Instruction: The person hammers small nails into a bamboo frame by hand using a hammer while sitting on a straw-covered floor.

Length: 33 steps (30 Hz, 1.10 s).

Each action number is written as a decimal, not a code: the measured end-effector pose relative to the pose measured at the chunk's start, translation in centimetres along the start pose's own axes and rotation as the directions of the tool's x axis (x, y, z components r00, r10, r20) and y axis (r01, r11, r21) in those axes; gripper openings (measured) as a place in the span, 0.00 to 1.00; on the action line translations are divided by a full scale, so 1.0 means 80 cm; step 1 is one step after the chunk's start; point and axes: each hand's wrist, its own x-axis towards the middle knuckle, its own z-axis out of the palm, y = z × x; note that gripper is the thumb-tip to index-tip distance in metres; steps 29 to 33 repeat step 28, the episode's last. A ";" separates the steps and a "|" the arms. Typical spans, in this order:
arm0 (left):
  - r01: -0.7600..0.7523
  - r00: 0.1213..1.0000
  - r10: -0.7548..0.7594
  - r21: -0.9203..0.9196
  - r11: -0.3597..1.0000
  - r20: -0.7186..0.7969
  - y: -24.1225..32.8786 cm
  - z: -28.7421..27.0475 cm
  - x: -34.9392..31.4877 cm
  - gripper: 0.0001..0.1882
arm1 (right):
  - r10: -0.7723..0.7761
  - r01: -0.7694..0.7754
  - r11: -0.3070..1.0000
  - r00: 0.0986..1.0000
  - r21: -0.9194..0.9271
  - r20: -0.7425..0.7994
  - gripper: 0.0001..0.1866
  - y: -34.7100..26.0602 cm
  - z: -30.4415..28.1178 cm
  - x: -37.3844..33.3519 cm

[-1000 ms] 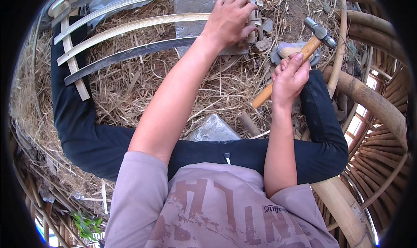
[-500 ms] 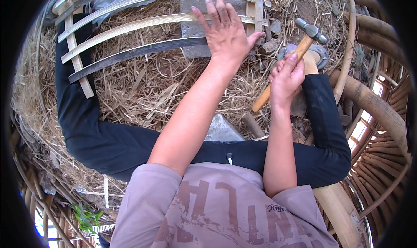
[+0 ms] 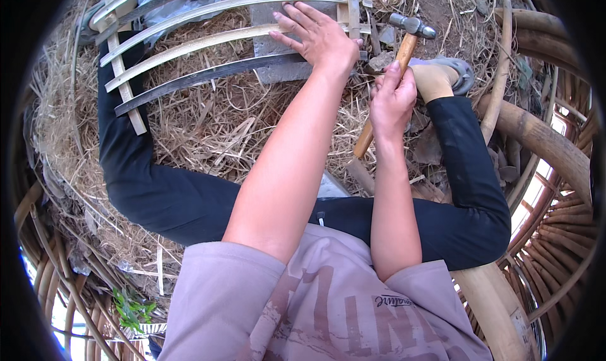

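Observation:
A frame of long thin wooden slats [image 3: 183,50] lies ahead of me, joined by a crosspiece [image 3: 129,96] at the left and another crosspiece [image 3: 343,12] at the right. My left hand [image 3: 323,40] is over the slats near their right end, palm down and fingers apart, holding nothing. It hides part of the right crosspiece; whether the palm presses on the wood I cannot tell. My right hand [image 3: 392,103] is wrapped round the wooden handle of a hammer [image 3: 365,137]. The hammer's metal head points up and away from me, just right of the frame.
A grey flat block [image 3: 271,75] lies beneath the slats' right part. Dry straw and shavings [image 3: 202,118] cover the ground between my bent legs. My right foot in a grey shoe [image 3: 465,77] is beyond the hammer. Bamboo poles [image 3: 536,130] and bent rods stand at the right.
The hammer in my right hand has moved left, nearer the frame. My left hand has turned, its fingers now pointing more to the left. The view has shifted slightly.

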 end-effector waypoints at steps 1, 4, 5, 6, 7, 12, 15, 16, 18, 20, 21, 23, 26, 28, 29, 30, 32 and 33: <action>0.021 0.999 -0.021 -0.001 1.000 0.026 0.000 0.000 0.002 0.72 | -0.004 0.004 0.999 1.000 0.040 0.007 0.17 0.002 0.004 0.001; 0.037 0.997 -0.038 0.016 0.999 0.071 -0.001 -0.001 0.004 0.73 | 0.002 -0.001 0.999 1.000 0.035 -0.025 0.17 0.004 0.000 0.011; 0.048 0.995 -0.052 0.040 0.998 0.086 -0.001 -0.001 0.004 0.73 | -0.006 0.006 1.000 1.000 0.018 -0.020 0.17 0.003 -0.001 0.014; 0.059 0.992 -0.066 0.063 0.996 0.103 -0.001 -0.001 0.005 0.74 | -0.012 0.012 1.000 1.000 0.000 -0.015 0.17 0.002 -0.001 0.017; 0.063 0.992 -0.071 0.079 0.995 0.105 -0.002 -0.003 0.007 0.75 | -0.021 0.022 0.999 1.000 -0.030 0.015 0.16 -0.001 -0.004 0.019; 0.088 0.982 -0.106 0.120 0.989 0.157 -0.001 -0.002 0.015 0.75 | -0.190 0.203 0.957 0.979 -0.209 0.079 0.15 -0.015 -0.015 0.011; 0.081 0.974 -0.101 0.107 0.991 0.201 -0.002 -0.003 0.017 0.76 | -0.172 0.186 0.966 0.981 -0.179 0.093 0.15 -0.016 -0.015 0.016; 0.076 0.970 -0.094 0.088 0.993 0.222 -0.004 -0.004 0.017 0.76 | -0.156 0.171 0.971 0.983 -0.168 0.099 0.15 -0.015 -0.015 0.018; 0.076 0.970 -0.094 0.088 0.993 0.223 -0.005 -0.004 0.017 0.77 | -0.138 0.153 0.974 0.986 -0.165 0.099 0.16 -0.014 -0.011 0.024; 0.103 0.980 -0.104 0.018 0.995 0.171 -0.002 -0.004 0.017 0.77 | -0.121 0.136 0.978 0.987 -0.160 0.103 0.16 -0.009 -0.007 0.031; 0.105 0.981 -0.108 0.025 0.994 0.164 -0.001 -0.003 0.017 0.77 | -0.105 0.117 0.979 0.991 -0.167 0.078 0.16 -0.007 -0.007 0.035; 0.105 0.979 -0.115 0.069 0.992 0.168 0.003 -0.001 0.015 0.76 | -0.064 0.070 0.985 0.997 -0.160 0.043 0.16 -0.005 -0.006 0.041; 0.206 0.959 -0.216 0.072 0.976 0.183 0.015 -0.003 0.019 0.76 | -0.064 0.064 0.993 0.998 -0.099 0.006 0.16 0.001 -0.001 0.056; 0.280 0.935 -0.305 0.151 0.948 0.181 0.022 -0.003 0.021 0.77 | -0.086 0.081 0.994 0.995 -0.076 -0.056 0.18 0.007 0.005 0.062; 0.280 0.935 -0.305 0.151 0.948 0.181 0.022 -0.003 0.021 0.77 | -0.086 0.081 0.994 0.995 -0.076 -0.056 0.18 0.007 0.005 0.062; 0.280 0.935 -0.305 0.151 0.948 0.181 0.022 -0.003 0.021 0.77 | -0.086 0.081 0.994 0.995 -0.076 -0.056 0.18 0.007 0.005 0.062; 0.280 0.935 -0.305 0.151 0.948 0.181 0.022 -0.003 0.021 0.77 | -0.086 0.081 0.994 0.995 -0.076 -0.056 0.18 0.007 0.005 0.062; 0.280 0.935 -0.305 0.151 0.948 0.181 0.022 -0.003 0.021 0.77 | -0.086 0.081 0.994 0.995 -0.076 -0.056 0.18 0.007 0.005 0.062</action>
